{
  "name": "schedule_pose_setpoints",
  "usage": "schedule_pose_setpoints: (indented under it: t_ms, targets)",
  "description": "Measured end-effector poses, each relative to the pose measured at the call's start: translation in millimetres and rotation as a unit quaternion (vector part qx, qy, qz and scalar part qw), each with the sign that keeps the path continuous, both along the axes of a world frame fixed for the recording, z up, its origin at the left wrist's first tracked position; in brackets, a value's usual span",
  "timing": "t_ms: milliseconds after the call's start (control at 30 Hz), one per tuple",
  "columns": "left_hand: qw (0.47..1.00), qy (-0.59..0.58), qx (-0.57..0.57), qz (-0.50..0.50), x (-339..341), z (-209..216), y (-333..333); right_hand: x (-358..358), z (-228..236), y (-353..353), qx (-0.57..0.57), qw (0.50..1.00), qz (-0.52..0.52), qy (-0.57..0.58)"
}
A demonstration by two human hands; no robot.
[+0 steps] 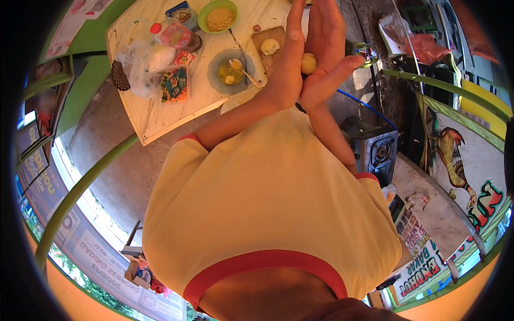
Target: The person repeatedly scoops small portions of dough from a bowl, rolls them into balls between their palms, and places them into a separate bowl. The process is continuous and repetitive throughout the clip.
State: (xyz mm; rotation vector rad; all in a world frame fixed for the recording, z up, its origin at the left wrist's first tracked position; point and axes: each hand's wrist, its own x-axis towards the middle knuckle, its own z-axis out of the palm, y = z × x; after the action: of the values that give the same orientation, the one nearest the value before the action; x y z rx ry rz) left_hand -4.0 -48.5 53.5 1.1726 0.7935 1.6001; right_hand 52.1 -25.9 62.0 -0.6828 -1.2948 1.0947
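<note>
Evidently, my grip stood with both hands raised together beyond the chest, over the right end of the table [155, 115]. My left hand [293, 61] was seen edge-on, its digits extended; my right hand [329, 51] lay beside it with the palm upturned, fingers straight and thumb spread out to the right. The heels of the two hands met or nearly met. Between them sat a small yellowish ball [309, 63], against the right palm and partly covered by the left hand; how firmly it was pressed, I could not tell.

Just left of the hands, a brown board [272, 65] bore a second pale ball [270, 46]. Further left stood a grey-blue bowl [214, 80] containing yellow egg-like contents, with a spoon [249, 76] leaning over its near right rim. Behind that bowl was a green bowl [203, 19] filled with a pale, mash-like mass. On the table's left part I noted a clear bottle [179, 37] with a red cap, lying tilted, a translucent plastic bag [137, 67] and a colourful packet [174, 85], all close together. A gas stove [381, 152] stood to the right of my right forearm.
</note>
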Motion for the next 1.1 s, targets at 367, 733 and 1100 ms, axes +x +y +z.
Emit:
schedule_pose_setpoints:
  t_ms: [367,733,1100]
  targets:
    - [0.994,-0.107,0.001,0.018,-2.3,2.3,5.8,-3.9,-0.2,-5.2,0.009,0.999,0.020,-0.048]
    - [0.975,-0.152,-0.156,-0.049,-8.3,14.2,8.4,-7.8,4.8,-2.8,0.067,0.997,-0.032,-0.019]
    - [0.968,-0.178,-0.172,-0.046,-1.8,22.7,4.0,5.2,-35.7,-23.7,-0.076,0.981,0.042,0.176]
